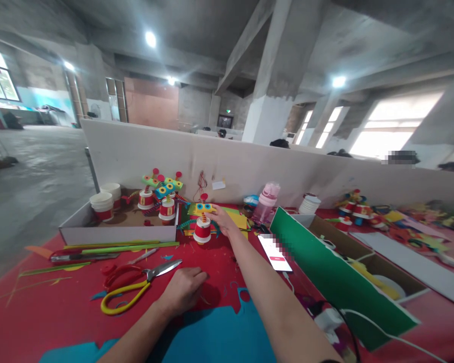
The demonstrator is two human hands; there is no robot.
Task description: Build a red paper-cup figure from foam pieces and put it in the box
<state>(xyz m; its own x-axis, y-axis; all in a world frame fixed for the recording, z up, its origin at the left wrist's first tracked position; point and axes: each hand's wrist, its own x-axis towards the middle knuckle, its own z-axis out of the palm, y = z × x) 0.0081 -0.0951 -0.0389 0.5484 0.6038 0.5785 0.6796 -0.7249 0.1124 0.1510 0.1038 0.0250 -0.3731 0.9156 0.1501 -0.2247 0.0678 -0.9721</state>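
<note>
My right hand (221, 220) reaches forward, its fingers closed on the side of the yellow head of a paper-cup figure (203, 229). This figure has a red-and-white cup body, blue round eyes, a red ball on top and folded paper arms, and it stands upright on the red table. Nearer to me, my left hand (185, 288) rests on the table as a loose fist, with nothing showing in it. Beside that fist lie large scissors (148, 277) with red and yellow handles, blades apart. Blue paper (219, 333) lies below my forearms.
A shallow white box (117, 235) at the left holds similar figures (167, 205) and white cups (102, 205). Paper strips and a cutter (83, 257) lie before it. Rightward are a pink bottle (267, 201), a phone (274, 252) with a cable, and a green-sided box (325, 277).
</note>
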